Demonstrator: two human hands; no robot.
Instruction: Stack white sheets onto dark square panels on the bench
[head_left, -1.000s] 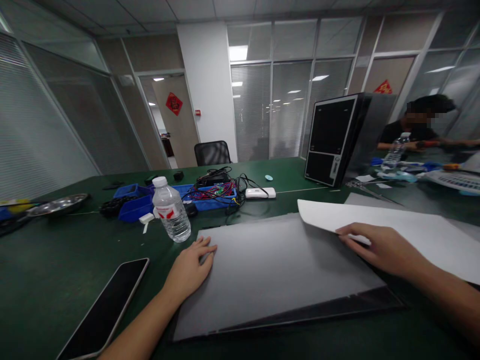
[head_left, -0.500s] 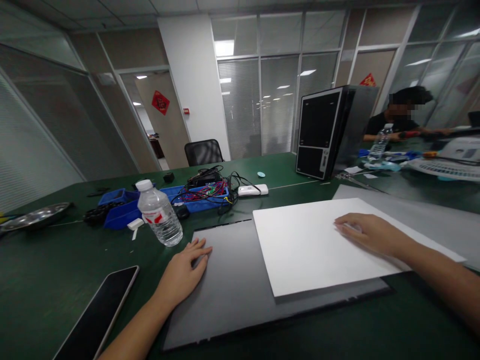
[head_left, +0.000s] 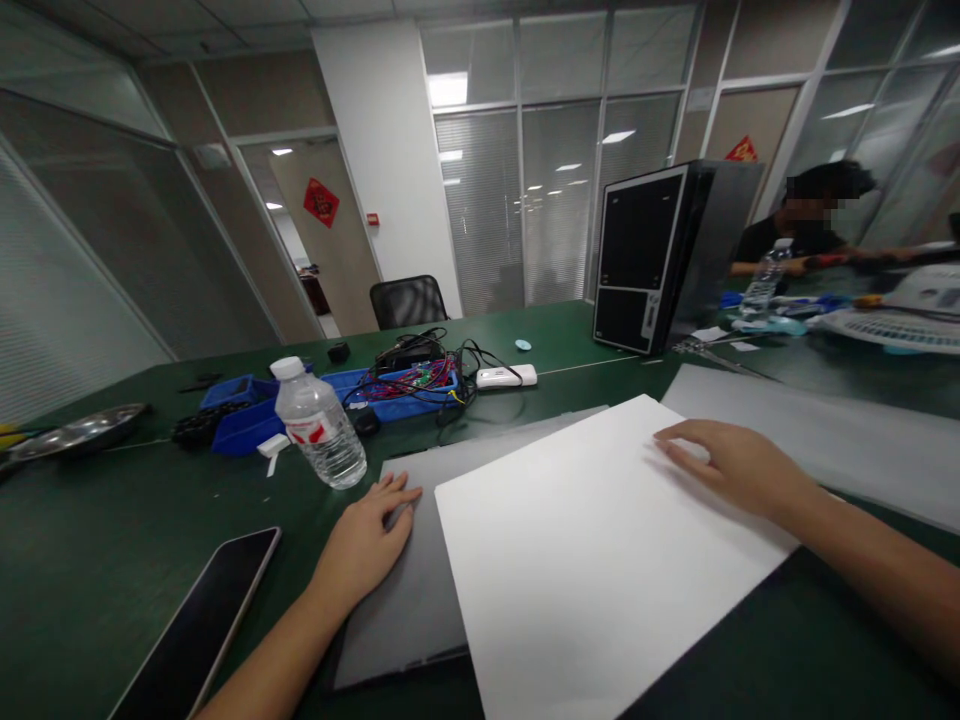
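My left hand (head_left: pixel 367 535) lies open with spread fingers on the left edge of a flat grey panel (head_left: pixel 412 610) that has dark edging. A plain white sheet (head_left: pixel 570 560) lies tilted across the panel and hides much of it. My right hand (head_left: pixel 739 470) rests on the upper right of this sheet, fingers stretched out and thumb slightly apart; its fingertips touch the sheet's surface. Just beyond my left hand stands a water bottle (head_left: pixel 322 430). A phone (head_left: pixel 202 620) with a dark screen lies to the left.
Blue trays (head_left: pixel 405 405) with tangled wires and a white device (head_left: pixel 506 377) sit behind the panel. A black computer case (head_left: pixel 645 260) stands at back right. Another grey sheet (head_left: pixel 817 425) lies right. A metal pan (head_left: pixel 82 432) is far left. A person (head_left: pixel 802 225) sits at far right.
The white sheet has turned and slid left and towards me, covering more of the grey panel. My right hand has shifted slightly with it; my left hand has stayed almost in place.
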